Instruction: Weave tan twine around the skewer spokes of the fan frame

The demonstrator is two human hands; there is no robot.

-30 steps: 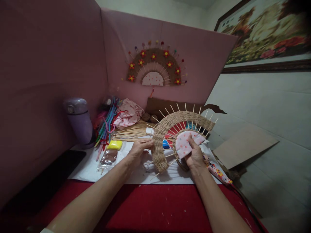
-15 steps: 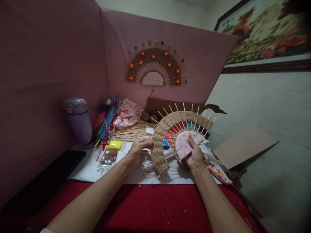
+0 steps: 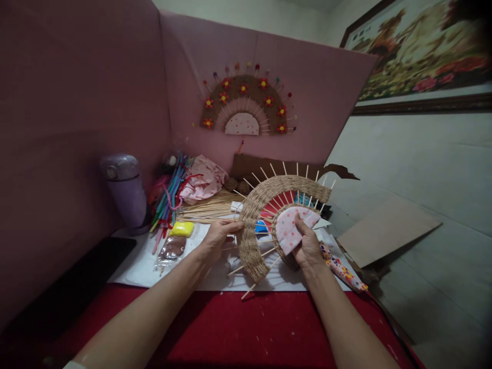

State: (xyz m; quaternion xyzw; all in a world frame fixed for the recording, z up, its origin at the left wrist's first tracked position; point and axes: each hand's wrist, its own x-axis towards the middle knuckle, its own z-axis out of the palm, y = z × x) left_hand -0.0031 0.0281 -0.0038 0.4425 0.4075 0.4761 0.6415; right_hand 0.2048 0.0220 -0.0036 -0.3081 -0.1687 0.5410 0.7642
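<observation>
Containers: at your left stands a purple bottle, its lid shut and its contents hidden. Nearer you, a clear bag holds something brown, with a yellow packet lying at its upper edge.

The fan is in your two hands, tilted, above the white paper. A curved band of woven brown cord rides on pale sticks that spread like rays and jut past its outer edge; at the centre sits a half-round pad of pink dotted cloth. Your left hand has thumb and fingers together at the band's left outer edge; whether they pinch the cord or a stick, you cannot tell. Your right hand is clamped on the pad, thumb across its front, the other fingers mostly hidden behind.

Surroundings: the fan partly blocks your view of a blue packet. Beyond your left hand lie loose sticks, pipe cleaners and crumpled pink cloth. A flower-patterned object lies just beside your right wrist. On the pink panel hangs a similar half-round piece, decorated with red flowers. Red cloth covers the near edge.
</observation>
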